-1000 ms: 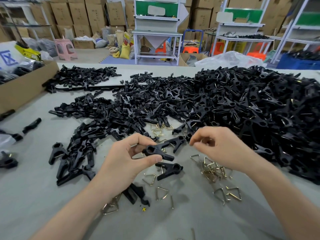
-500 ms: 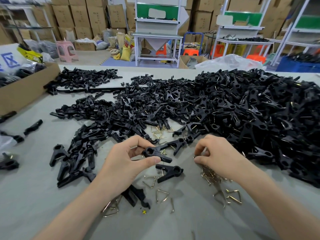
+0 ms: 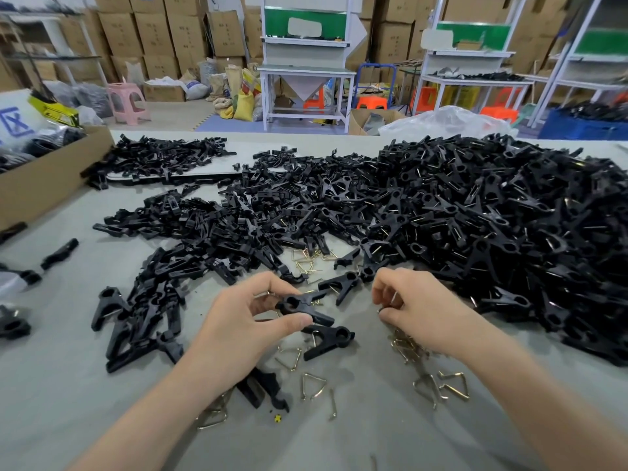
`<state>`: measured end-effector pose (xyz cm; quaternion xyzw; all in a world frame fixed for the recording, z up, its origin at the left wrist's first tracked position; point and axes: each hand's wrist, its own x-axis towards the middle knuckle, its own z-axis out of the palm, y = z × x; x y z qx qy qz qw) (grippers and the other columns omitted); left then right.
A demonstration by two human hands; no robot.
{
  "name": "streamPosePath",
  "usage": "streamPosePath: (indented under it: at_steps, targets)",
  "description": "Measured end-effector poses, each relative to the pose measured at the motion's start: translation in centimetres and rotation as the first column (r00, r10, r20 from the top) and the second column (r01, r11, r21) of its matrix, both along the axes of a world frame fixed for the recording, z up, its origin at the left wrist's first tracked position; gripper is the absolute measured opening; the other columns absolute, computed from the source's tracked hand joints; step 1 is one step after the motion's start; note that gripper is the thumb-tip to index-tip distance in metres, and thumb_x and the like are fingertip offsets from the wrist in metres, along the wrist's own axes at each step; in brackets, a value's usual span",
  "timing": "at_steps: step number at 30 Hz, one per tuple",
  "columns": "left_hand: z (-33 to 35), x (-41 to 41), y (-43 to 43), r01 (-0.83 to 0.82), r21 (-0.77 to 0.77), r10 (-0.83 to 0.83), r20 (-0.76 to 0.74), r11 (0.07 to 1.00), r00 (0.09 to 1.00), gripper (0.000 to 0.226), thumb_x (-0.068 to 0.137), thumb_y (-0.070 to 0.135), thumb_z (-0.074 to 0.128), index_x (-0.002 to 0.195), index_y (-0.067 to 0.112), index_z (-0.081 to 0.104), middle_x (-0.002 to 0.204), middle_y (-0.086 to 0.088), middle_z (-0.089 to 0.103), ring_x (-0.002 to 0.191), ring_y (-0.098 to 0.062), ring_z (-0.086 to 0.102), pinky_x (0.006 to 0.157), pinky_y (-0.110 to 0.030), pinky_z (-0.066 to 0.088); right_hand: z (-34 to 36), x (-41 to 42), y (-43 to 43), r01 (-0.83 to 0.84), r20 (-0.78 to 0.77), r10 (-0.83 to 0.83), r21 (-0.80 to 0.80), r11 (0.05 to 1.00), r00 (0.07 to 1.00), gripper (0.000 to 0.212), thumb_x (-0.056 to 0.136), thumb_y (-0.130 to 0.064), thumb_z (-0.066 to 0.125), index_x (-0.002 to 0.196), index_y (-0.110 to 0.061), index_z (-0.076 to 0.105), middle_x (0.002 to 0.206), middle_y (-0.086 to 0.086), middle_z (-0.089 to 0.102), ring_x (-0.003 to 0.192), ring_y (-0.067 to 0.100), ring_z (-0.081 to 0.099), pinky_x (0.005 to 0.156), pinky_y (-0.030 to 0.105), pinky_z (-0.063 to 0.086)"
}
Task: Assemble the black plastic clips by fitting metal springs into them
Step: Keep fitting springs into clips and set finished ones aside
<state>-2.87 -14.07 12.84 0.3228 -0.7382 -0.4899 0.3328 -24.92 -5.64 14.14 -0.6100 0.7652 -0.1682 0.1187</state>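
We look down from head height: both bare forearms reach in from the bottom edge over a grey tabletop (image 3: 85, 402). Our left hand (image 3: 244, 329) is lifted just off the surface, wrist bent slightly inward. Its thumb sits underneath & its index finger arches over the top, pinching a black clip (image 3: 306, 309) whose long end points to the R. Our right hand (image 3: 421, 309) hovers near it w/o touching, back of the hand up & fingers curled in tight. A thin metal spring (image 3: 393, 298) shows btwn its fingertips & thumb, mostly hidden. Under that hand lies a tangle of loose springs (image 3: 407, 346), w/ triangular springs (image 3: 314, 385) scattered nearer to us. A second clip (image 3: 328, 339) rests on the tabletop just below the held one. A big heap of black clips (image 3: 492, 226) fills the middle & R side. A thinner spread of clip parts (image 3: 146, 311) lies to the L, & a cardboard box (image 3: 44, 185) sits at the far L edge.
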Motion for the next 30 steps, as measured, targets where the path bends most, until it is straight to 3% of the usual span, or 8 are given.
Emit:
streamPosePath:
  at_steps: [4, 7, 10, 15, 18, 22, 26, 30]
  targets:
    - [-0.2, -0.1, -0.1, -0.011, -0.001, 0.011, 0.009, 1.0, 1.0, 0.033, 0.051, 0.044, 0.079, 0.08, 0.033, 0.069, 0.089, 0.012, 0.07, 0.088, -0.011, 0.066, 0.087, -0.029, 0.049, 0.0, 0.5, 0.0, -0.031, -0.023, 0.03, -0.044, 0.999, 0.999, 0.022, 0.083, -0.006, 0.06, 0.086, -0.026, 0.052, 0.085, -0.009, 0.052, 0.076, 0.003, 0.048, 0.069, 0.021, 0.042]
    - [-0.3, 0.0, -0.2, -0.006, 0.001, 0.006, 0.016, 1.0, 1.0, 0.033, 0.052, 0.044, 0.079, 0.081, 0.033, 0.069, 0.088, 0.011, 0.07, 0.088, -0.011, 0.067, 0.088, -0.032, 0.05, 0.0, 1.0, -0.1, -0.098, -0.15, 0.088, -0.058, 0.993, 0.985, 0.019, 0.087, -0.011, 0.056, 0.1, -0.024, 0.052, 0.087, -0.009, 0.052, 0.081, 0.009, 0.045, 0.069, 0.021, 0.034]
    - [-0.4, 0.0, -0.3, -0.008, -0.006, 0.008, 0.024, 1.0, 1.0, 0.033, 0.053, 0.045, 0.08, 0.082, 0.034, 0.069, 0.09, 0.01, 0.07, 0.09, -0.013, 0.067, 0.092, -0.037, 0.05, -0.2, 1.2, -0.3, -0.167, -0.258, 0.148, -0.055, 0.984, 0.955, 0.025, 0.089, -0.013, 0.052, 0.112, -0.023, 0.048, 0.085, -0.008, 0.049, 0.084, 0.011, 0.039, 0.073, 0.024, 0.035]
    - [-0.3, 0.0, -0.2, -0.005, -0.014, 0.005, 0.027, 1.0, 1.0, 0.033, 0.052, 0.046, 0.079, 0.081, 0.035, 0.069, 0.09, 0.01, 0.07, 0.09, -0.012, 0.067, 0.09, -0.034, 0.05, -0.4, 1.7, -0.5, -0.254, -0.325, 0.211, -0.097, 0.962, 0.922, 0.025, 0.091, -0.013, 0.05, 0.114, -0.02, 0.048, 0.088, -0.01, 0.04, 0.085, 0.012, 0.035, 0.074, 0.019, 0.027]
    - [-0.3, 0.0, -0.2, -0.01, -0.009, 0.01, 0.022, 1.0, 1.0, 0.035, 0.049, 0.05, 0.078, 0.081, 0.036, 0.069, 0.089, 0.014, 0.07, 0.089, -0.008, 0.066, 0.087, -0.028, 0.048, 0.1, 2.2, -0.2, -0.186, -0.072, 0.172, -0.338, 0.923, 0.982, 0.022, 0.085, -0.003, 0.056, 0.104, -0.015, 0.059, 0.082, -0.011, 0.045, 0.079, 0.013, 0.047, 0.073, 0.018, 0.036]
    - [-0.3, 0.0, -0.2, -0.01, -0.013, 0.01, 0.023, 1.0, 1.0, 0.037, 0.049, 0.051, 0.077, 0.082, 0.037, 0.069, 0.089, 0.016, 0.069, 0.088, -0.006, 0.065, 0.082, -0.024, 0.045, 0.2, 2.8, -0.1, -0.038, 0.194, 0.165, -0.532, 0.846, 0.967, 0.028, 0.084, 0.009, 0.056, 0.1, -0.01, 0.069, 0.086, -0.004, 0.052, 0.081, 0.014, 0.059, 0.075, 0.021, 0.047]
    - [-0.4, -0.1, -0.2, 0.001, -0.015, -0.001, 0.008, 1.0, 1.0, 0.029, 0.052, 0.044, 0.079, 0.079, 0.037, 0.069, 0.085, 0.011, 0.068, 0.085, -0.013, 0.064, 0.081, -0.027, 0.048, -0.2, 3.1, -0.2, 0.151, 0.46, 0.128, -0.523, 0.839, 0.879, 0.028, 0.082, 0.007, 0.059, 0.077, -0.019, 0.07, 0.084, -0.002, 0.062, 0.079, 0.018, 0.066, 0.072, 0.026, 0.053]
    - [-0.4, -0.2, -0.1, 0.007, -0.013, -0.007, 0.007, 1.0, 1.0, 0.03, 0.052, 0.043, 0.079, 0.079, 0.036, 0.068, 0.082, 0.009, 0.068, 0.083, -0.014, 0.064, 0.078, -0.023, 0.048, -0.3, 2.8, -0.2, 0.317, 0.678, 0.063, -0.421, 0.85, 0.732, 0.025, 0.083, -0.003, 0.066, 0.083, -0.027, 0.072, 0.072, -0.008, 0.069, 0.065, 0.003, 0.06, 0.062, 0.012, 0.046]
